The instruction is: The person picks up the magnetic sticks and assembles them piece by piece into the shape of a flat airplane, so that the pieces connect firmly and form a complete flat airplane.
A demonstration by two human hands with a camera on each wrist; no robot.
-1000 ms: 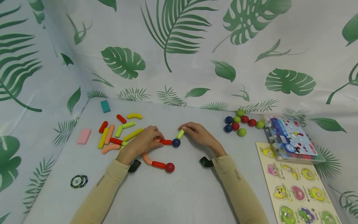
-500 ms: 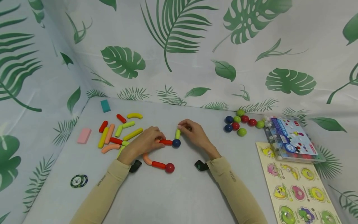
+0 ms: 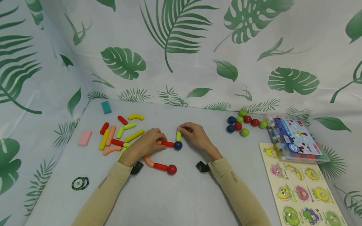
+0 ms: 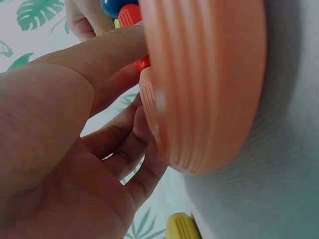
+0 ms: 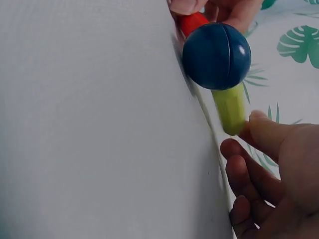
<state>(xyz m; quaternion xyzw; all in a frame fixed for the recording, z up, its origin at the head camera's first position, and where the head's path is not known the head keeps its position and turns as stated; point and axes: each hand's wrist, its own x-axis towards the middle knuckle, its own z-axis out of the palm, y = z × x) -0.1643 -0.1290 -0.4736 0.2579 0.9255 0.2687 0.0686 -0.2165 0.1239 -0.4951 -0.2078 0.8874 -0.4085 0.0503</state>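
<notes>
A chain lies mid-table: red ball (image 3: 171, 169), red stick (image 3: 160, 166), salmon curved stick (image 3: 148, 160). Its far part runs under my left hand (image 3: 161, 142), which pinches the left end of a second red stick (image 3: 168, 144). That stick meets a blue ball (image 3: 178, 145). A yellow-green stick (image 3: 178, 135) stands off the ball's far side, and my right hand (image 3: 181, 129) pinches its far end. The right wrist view shows the blue ball (image 5: 216, 56), the yellow-green stick (image 5: 230, 109) and my fingertips (image 5: 259, 122) on it. The salmon stick (image 4: 204, 84) fills the left wrist view.
Several loose sticks (image 3: 121, 131) lie left of my left hand, with a pink block (image 3: 85, 137), a teal block (image 3: 106, 107) and a round chip (image 3: 80, 183). Several balls (image 3: 243, 124), a plastic box (image 3: 294, 139) and a puzzle board (image 3: 302, 185) sit at the right.
My right hand has swung the yellow-green stick from leaning right to pointing straight away from the blue ball, and its wrist has shifted slightly left. The left hand has stayed put.
</notes>
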